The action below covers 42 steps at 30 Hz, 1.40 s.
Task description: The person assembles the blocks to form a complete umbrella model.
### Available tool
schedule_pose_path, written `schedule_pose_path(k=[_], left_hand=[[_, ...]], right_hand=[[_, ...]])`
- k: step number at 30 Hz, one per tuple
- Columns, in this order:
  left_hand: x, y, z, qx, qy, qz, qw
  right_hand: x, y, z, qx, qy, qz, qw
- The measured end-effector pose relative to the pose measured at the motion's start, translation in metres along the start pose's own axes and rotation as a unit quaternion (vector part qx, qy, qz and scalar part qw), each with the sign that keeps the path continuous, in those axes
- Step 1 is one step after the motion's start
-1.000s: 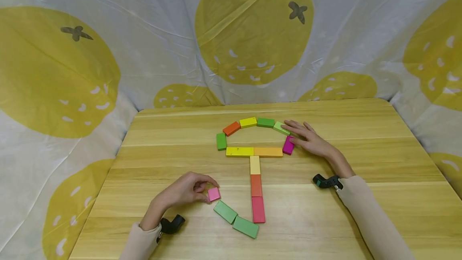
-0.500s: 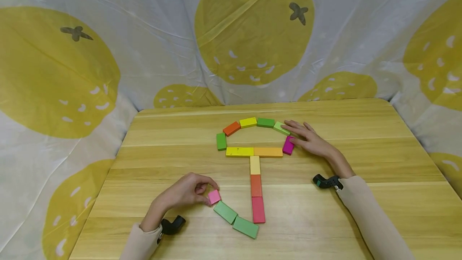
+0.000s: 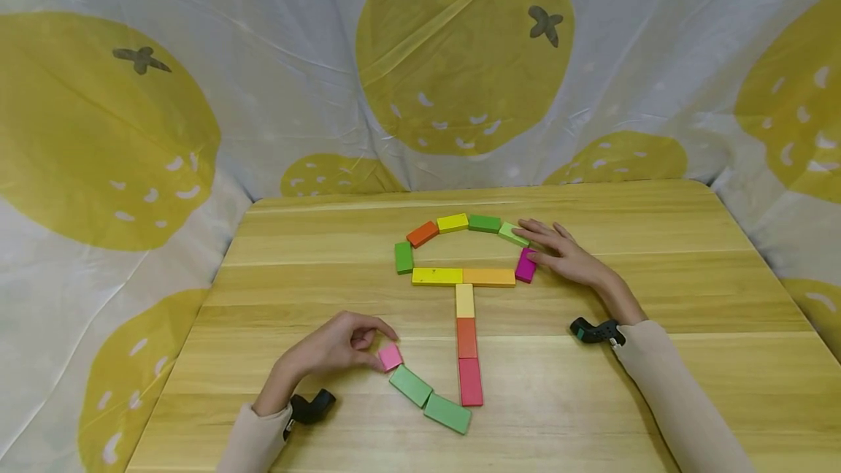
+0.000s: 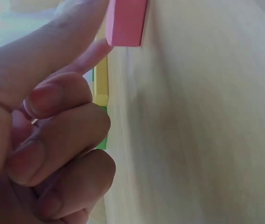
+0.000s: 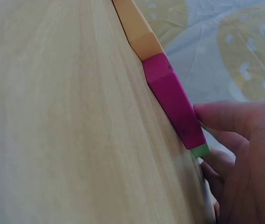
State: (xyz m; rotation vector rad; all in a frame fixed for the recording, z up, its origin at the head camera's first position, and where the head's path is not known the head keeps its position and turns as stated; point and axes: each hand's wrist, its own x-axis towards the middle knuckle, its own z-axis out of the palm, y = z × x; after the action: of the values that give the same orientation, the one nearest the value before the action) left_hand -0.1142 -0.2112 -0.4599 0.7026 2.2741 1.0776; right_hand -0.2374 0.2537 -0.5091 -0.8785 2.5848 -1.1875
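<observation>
My left hand (image 3: 338,345) pinches a small pink block (image 3: 390,357) between thumb and index finger, the other fingers curled under. In the left wrist view the pink block (image 4: 127,23) shows at the top, by the fingertips. The block is at the upper end of two pale green blocks, the nearer one (image 3: 410,386) close beside it. My right hand (image 3: 568,254) rests at the arch's right side with fingers extended. Its fingertips touch the light green block (image 3: 511,234), and its thumb touches the magenta block (image 5: 174,102).
An arch of coloured blocks, among them a dark green block (image 3: 484,223), stands over a yellow bar (image 3: 436,277) and an orange bar (image 3: 489,278). Below runs a stem ending in a red block (image 3: 470,382). A printed cloth (image 3: 315,57) hangs behind the wooden table (image 3: 690,254).
The pink block has shifted slightly toward the pale green blocks and turned a little in my left hand. My right hand has stayed in place.
</observation>
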Motion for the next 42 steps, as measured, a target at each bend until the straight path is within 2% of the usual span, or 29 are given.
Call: schedule_pose_path(k=[3, 6, 9, 12, 21, 26, 30, 34, 42], left_hand=[[0.000, -0.002, -0.003, 0.007, 0.016, -0.004, 0.9998], [0.002, 0.000, -0.006, 0.031, 0.049, -0.006, 0.9983], [0.004, 0.004, -0.010, 0.067, 0.091, -0.007, 0.9936], [0.006, 0.009, -0.014, 0.096, 0.117, -0.007, 0.9884], [0.008, 0.014, -0.018, 0.126, 0.133, -0.018, 0.9828], [0.010, 0.015, -0.017, 0.134, 0.163, -0.021, 0.9773], [0.009, 0.015, -0.016, 0.134, 0.190, -0.014, 0.9725], [0.010, 0.015, -0.016, 0.145, 0.201, 0.002, 0.9687], [0.016, 0.017, -0.016, 0.177, 0.244, 0.014, 0.9534]], right_hand=[[0.000, 0.001, 0.000, 0.001, -0.001, -0.004, 1.000], [0.000, 0.000, 0.000, 0.001, -0.001, -0.003, 1.000], [0.000, -0.001, 0.000, 0.002, -0.002, 0.000, 1.000], [0.000, -0.002, 0.001, 0.002, -0.003, 0.002, 1.000], [0.000, -0.002, 0.001, -0.003, -0.003, 0.000, 1.000], [-0.001, -0.001, 0.000, 0.001, -0.002, -0.003, 1.000], [-0.002, -0.002, -0.001, 0.001, -0.004, -0.005, 1.000], [-0.002, -0.001, -0.001, 0.001, -0.004, -0.005, 1.000], [0.000, 0.000, 0.001, 0.002, 0.000, -0.008, 1.000]])
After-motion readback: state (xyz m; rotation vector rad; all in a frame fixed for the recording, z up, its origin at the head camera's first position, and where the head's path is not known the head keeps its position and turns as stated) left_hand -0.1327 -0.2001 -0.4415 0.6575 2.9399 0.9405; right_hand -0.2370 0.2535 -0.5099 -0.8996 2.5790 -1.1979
